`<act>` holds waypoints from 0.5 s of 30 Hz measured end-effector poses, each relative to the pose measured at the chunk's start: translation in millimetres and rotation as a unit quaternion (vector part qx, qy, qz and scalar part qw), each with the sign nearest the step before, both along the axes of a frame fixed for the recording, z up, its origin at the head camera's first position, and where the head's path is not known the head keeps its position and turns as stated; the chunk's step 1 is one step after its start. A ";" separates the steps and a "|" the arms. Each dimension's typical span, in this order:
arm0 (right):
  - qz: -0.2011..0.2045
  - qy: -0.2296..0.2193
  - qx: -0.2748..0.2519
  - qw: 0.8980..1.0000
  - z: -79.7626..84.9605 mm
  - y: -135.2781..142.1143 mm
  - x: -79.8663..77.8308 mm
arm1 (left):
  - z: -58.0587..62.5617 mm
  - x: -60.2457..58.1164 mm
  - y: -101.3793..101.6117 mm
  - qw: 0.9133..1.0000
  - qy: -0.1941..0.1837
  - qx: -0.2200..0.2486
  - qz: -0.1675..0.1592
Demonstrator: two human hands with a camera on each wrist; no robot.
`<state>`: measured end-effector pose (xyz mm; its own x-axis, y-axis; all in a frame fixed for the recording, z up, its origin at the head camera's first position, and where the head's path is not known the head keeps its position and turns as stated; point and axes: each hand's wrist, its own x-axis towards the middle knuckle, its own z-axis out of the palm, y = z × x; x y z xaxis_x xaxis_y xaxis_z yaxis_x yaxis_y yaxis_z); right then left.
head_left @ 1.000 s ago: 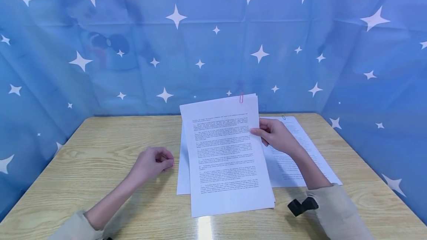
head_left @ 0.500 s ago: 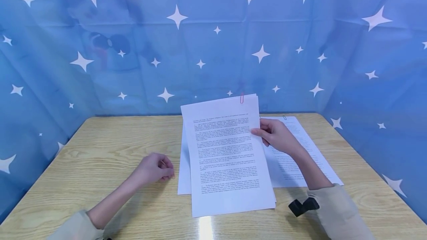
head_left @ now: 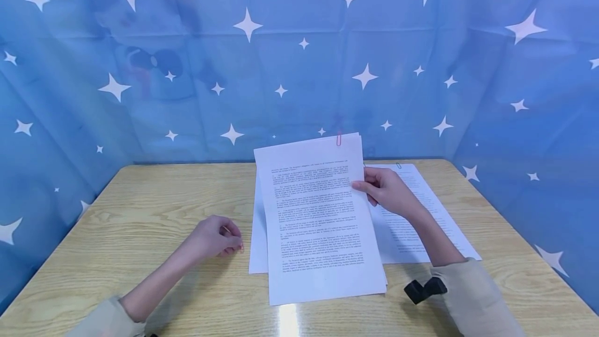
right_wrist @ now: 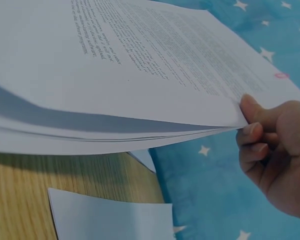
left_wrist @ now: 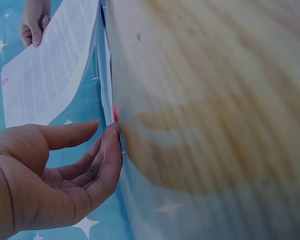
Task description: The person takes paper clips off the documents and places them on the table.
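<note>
My right hand pinches a stack of printed paper sheets by its right edge, thumb in front and fingers behind. The stack is tilted up, with a red paper clip on its top edge; its lower sheets fan apart in the right wrist view. My left hand is low over the table to the left of the papers, fingers loosely bent. In the left wrist view its thumb stands apart from the fingers, and a small pinkish-red paper clip is at the index fingertip, close to the tabletop.
More printed sheets lie on the wooden table at the right, a green paper clip on their top edge. Another white sheet shows behind the held stack. A blue curtain with white stars surrounds the table.
My left hand has come down toward the table with the small clip at its fingertips, then shifted slightly left. The right hand and the held stack have stayed nearly still.
</note>
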<state>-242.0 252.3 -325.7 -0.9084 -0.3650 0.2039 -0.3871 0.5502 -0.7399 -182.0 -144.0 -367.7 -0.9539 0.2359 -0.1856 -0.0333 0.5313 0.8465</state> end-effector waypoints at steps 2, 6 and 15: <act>0.000 -0.004 0.000 1.000 0.1 -0.1 0.3 | 0.5 -0.8 -0.7 1.000 0.007 0.004 -0.001; 0.001 -0.011 -0.003 1.000 0.4 -0.7 0.7 | 3.5 -3.6 -1.1 1.000 0.024 0.009 -0.001; 0.006 0.005 0.001 1.000 -3.6 -0.1 -1.4 | 15.9 -12.6 2.2 0.997 0.075 0.021 0.004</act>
<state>-243.4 252.2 -329.2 -0.9022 -0.3755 0.2121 -0.4006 0.5475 -0.7347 -194.7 -141.8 -351.8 -0.9720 0.2328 -0.0307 0.0914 0.4956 0.8637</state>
